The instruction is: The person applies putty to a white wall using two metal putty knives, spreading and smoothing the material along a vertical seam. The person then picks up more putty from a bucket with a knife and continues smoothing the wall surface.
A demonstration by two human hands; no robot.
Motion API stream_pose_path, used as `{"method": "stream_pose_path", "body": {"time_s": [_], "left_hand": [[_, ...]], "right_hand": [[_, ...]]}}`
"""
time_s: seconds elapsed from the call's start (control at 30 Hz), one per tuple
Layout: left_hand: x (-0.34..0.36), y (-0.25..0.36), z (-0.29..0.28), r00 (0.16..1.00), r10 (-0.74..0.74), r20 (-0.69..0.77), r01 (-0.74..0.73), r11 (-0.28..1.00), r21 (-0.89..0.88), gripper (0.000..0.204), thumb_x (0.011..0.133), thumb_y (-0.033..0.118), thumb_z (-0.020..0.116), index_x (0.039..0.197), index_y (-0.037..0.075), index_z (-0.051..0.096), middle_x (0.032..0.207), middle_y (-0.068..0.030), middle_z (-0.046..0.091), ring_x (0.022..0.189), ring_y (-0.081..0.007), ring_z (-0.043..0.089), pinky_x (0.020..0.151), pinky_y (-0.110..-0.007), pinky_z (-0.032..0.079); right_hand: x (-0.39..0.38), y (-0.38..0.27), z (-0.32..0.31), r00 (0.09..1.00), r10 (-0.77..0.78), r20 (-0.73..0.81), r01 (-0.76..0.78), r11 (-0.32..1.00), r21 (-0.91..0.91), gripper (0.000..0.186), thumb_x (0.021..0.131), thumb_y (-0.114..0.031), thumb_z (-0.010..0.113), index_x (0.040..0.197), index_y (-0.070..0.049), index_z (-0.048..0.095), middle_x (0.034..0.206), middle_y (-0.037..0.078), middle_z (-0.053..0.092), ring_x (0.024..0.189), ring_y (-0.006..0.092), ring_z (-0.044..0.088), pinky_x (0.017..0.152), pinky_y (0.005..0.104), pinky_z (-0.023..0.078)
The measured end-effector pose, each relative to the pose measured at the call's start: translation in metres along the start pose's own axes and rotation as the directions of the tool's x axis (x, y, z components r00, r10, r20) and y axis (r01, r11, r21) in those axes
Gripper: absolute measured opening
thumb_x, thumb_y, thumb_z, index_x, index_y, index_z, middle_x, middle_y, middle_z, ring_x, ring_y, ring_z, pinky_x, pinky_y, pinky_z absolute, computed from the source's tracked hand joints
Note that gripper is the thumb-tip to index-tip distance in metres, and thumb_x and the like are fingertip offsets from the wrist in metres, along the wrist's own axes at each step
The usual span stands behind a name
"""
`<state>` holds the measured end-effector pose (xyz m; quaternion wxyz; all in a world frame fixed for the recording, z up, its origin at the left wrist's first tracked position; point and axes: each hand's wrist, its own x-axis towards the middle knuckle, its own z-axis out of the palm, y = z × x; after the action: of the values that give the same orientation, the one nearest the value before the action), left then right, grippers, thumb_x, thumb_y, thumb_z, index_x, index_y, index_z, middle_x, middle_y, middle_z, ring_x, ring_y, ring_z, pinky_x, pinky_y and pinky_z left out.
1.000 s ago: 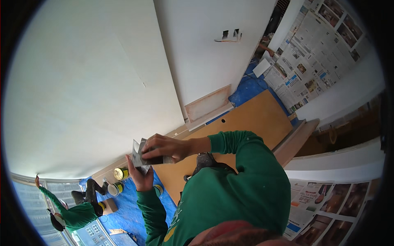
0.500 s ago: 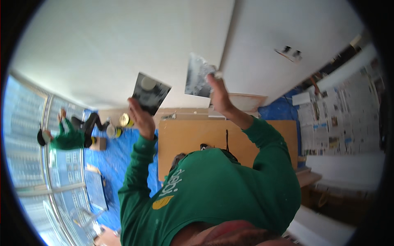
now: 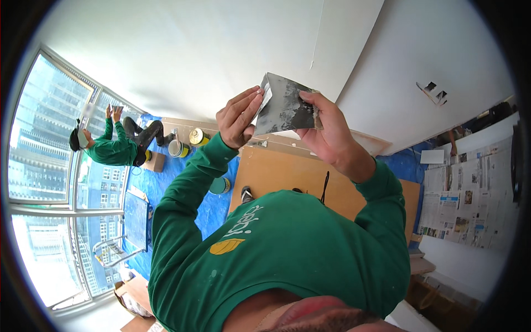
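Note:
In front of the wall, my right hand [image 3: 334,133] is closed on a flat grey putty blade [image 3: 287,108], its thumb on the near face and its fingers behind. Dark and pale smears of filler mark that face. My left hand [image 3: 239,117] is closed on a second putty blade [image 3: 266,99], which is turned nearly edge-on and carries white filler. The two blades meet at their left side, and whether they press together I cannot tell. Most of the left blade is hidden by my fingers and the other blade.
A brown board platform [image 3: 276,171] lies below me over blue sheeting [image 3: 182,191]. Buckets [image 3: 178,148] stand to the left, near a co-worker in green [image 3: 113,149] beside the windows. Newspaper [image 3: 464,191] covers the right side. A cut-out with wires [image 3: 432,93] is in the wall.
My hands, held apart before, have come together, and the two blades now meet. The left blade has turned from face-on to nearly edge-on. The view has shifted, showing more of the windows.

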<state>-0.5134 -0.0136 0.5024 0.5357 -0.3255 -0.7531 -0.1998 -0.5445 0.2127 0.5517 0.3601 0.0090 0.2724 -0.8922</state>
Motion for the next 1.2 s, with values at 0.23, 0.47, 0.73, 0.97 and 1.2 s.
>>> {"method": "stream_pose_path", "body": {"time_s": [0.23,0.47,0.73,0.97,1.2], "left_hand": [[-0.016,-0.089,-0.067,0.825,0.079,0.560,-0.125,0.991,0.044,0.041,0.093,0.023,0.072,0.130,0.007,0.065,0.121,-0.0079,0.070,0.110,-0.0245,0.069,0.077,-0.036,0.062],[-0.139,-0.108,-0.128,0.696,-0.429,0.576,0.490,0.870,0.055,0.028,0.100,0.015,0.062,0.126,0.006,0.067,0.112,-0.0159,0.071,0.099,-0.0358,0.069,0.075,-0.043,0.058],[-0.257,-0.072,-0.204,0.400,-0.832,0.384,0.832,0.506,0.228,0.033,0.107,0.021,0.049,0.115,-0.005,0.068,0.105,-0.0237,0.070,0.092,-0.0429,0.067,0.080,-0.044,0.053],[-0.319,-0.054,-0.243,0.199,-0.975,0.097,0.957,0.215,0.194,0.038,0.108,0.025,0.049,0.109,-0.008,0.067,0.097,-0.0253,0.071,0.084,-0.0373,0.067,0.077,-0.042,0.052],[-0.323,-0.066,-0.238,0.158,-0.982,0.100,0.953,0.179,0.246,0.038,0.108,0.026,0.049,0.108,-0.008,0.067,0.093,-0.0245,0.071,0.080,-0.0354,0.067,0.075,-0.042,0.051]], "right_hand": [[0.048,0.005,0.017,0.984,-0.165,0.064,0.164,0.986,0.030,0.025,0.104,-0.015,0.049,0.118,0.003,0.058,0.113,0.012,0.069,0.102,0.0221,0.068,0.092,0.0375,0.055],[0.112,-0.120,0.051,0.458,-0.859,0.227,0.770,0.256,-0.585,0.035,0.100,-0.010,0.062,0.134,-0.004,0.058,0.129,0.008,0.065,0.120,0.0225,0.060,0.106,0.0423,0.044],[0.147,-0.219,0.132,0.129,-0.274,0.953,-0.333,-0.917,-0.218,0.040,0.093,0.002,0.049,0.132,-0.003,0.060,0.129,0.016,0.059,0.121,0.0357,0.053,0.103,0.0496,0.041],[0.178,-0.260,0.132,0.178,-0.262,0.949,-0.404,-0.898,-0.172,0.040,0.094,0.001,0.049,0.132,-0.003,0.059,0.132,0.016,0.059,0.125,0.0347,0.052,0.108,0.0507,0.039],[0.190,-0.276,0.131,0.166,-0.283,0.945,-0.397,-0.896,-0.199,0.040,0.094,0.000,0.050,0.132,-0.002,0.059,0.132,0.016,0.059,0.126,0.0346,0.053,0.108,0.0510,0.039]]}}
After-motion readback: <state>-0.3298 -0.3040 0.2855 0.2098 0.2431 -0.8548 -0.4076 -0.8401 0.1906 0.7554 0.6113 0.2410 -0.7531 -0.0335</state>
